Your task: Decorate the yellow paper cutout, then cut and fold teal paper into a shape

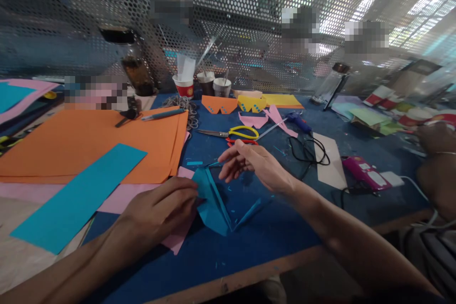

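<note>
A folded piece of blue paper [213, 206] stands tilted on the dark blue table between my hands. My left hand [166, 206] is closed on its left edge, thumb and fingers pinched together. My right hand [249, 164] hovers just right of the paper's top, its fingers apart and loosely bent, with nothing seen in them. A thin blue paper strip [249, 213] lies to the right of the folded piece, close to its lower corner. Beyond my right hand are yellow-handled scissors [244, 133] and a red-handled pair [233, 142], partly hidden. Small blue scraps are scattered around.
Orange sheets [89, 128] with a blue paper strip [81, 194] and a pen [164, 114] lie left. Cut orange [219, 103] and yellow [251, 102] pieces sit near paper cups [184, 86]. A blue glue gun [299, 121] trails its cord. Another person's hand [438, 135] is far right.
</note>
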{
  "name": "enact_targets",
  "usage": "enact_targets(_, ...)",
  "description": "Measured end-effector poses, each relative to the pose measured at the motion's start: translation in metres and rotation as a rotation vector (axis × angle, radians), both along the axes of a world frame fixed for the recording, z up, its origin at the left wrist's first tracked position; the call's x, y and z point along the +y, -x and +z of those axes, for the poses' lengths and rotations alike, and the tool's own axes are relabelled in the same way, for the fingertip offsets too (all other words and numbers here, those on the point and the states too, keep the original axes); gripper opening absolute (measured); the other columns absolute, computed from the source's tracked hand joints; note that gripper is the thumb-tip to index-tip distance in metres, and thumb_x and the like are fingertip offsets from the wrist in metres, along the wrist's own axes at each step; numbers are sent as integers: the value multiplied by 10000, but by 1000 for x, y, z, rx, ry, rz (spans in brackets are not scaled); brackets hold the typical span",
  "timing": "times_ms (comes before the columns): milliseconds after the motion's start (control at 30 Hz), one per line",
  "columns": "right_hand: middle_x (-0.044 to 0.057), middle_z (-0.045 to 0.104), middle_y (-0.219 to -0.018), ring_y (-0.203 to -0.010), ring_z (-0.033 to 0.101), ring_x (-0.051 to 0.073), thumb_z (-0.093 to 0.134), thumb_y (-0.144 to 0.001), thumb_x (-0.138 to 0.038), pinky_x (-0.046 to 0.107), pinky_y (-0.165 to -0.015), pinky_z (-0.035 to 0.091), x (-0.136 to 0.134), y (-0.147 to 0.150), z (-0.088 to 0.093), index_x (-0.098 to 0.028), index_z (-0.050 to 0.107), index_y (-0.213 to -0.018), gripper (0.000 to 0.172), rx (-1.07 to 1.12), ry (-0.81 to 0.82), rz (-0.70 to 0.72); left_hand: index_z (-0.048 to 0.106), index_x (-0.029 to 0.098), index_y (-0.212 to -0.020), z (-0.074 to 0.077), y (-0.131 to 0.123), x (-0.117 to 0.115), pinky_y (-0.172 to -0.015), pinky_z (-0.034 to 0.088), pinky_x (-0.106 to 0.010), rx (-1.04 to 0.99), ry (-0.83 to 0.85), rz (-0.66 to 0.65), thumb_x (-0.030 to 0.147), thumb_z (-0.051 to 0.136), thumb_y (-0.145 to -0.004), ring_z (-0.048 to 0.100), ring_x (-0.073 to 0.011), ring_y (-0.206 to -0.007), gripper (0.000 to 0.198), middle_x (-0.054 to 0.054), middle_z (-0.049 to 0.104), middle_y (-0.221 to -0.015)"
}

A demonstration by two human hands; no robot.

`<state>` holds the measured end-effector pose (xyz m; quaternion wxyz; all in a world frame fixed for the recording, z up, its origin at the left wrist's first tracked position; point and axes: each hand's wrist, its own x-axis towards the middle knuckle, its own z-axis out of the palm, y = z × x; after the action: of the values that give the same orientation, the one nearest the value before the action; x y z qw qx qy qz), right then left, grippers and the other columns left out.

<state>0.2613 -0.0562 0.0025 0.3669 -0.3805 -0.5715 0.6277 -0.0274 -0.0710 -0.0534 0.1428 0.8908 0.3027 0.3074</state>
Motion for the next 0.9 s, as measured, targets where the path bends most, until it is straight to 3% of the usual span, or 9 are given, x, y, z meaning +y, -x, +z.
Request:
enact_targets(133,65,810,-899,-787,761,169,425,-1051,-710,297,-754,580,0,2,1,-187,739,-1015,612,-40,-10,15,714,213,-1100,4,-5,2,-815,646,-265,33,-114,-18,218,550,-1048,766,-176,-947,172,-69,764,-1115)
enact_targets(300,94,806,-924,-809,755,169,419,-1060,-695,293,-771,560,-1,3,-4,-151,734,-998,632,-122,-37,73,710,222,-1125,4,-3,6,-872,638,-263,38,-149,-90,251,556,-1064,762,-185,-1014,168,-61,761,-1148)
enact_targets(500,102,807,-995,-894,749,174,394,-1093,-643,315,-854,555,-4,5,-8,-150,746,-1023,609,-170,-33,119,730,232,-1117,-3,0,8,-862,620,-276,34,-157,-63,264,532,-1079,746,-184,-1009,204,-60,747,-1167)
enact_targets(667,115,810,-1009,-927,756,188,365,-1095,-651,329,-883,559,-6,8,-3,-139,759,-1023,650,-214,-16,127,735,202,-1068,4,-3,11,-866,584,-318,47,-186,-125,195,596,-1040,713,-194,-988,142,-60,775,-1089)
enact_targets(900,118,807,-1051,-995,748,203,393,-1089,-650,342,-967,546,-13,11,3,-134,768,-1029,641,-235,-39,132,716,218,-981,10,-10,13,-888,535,-335,48,-112,-47,215,622,-1010,662,-213,-1022,98,-31,784,-999)
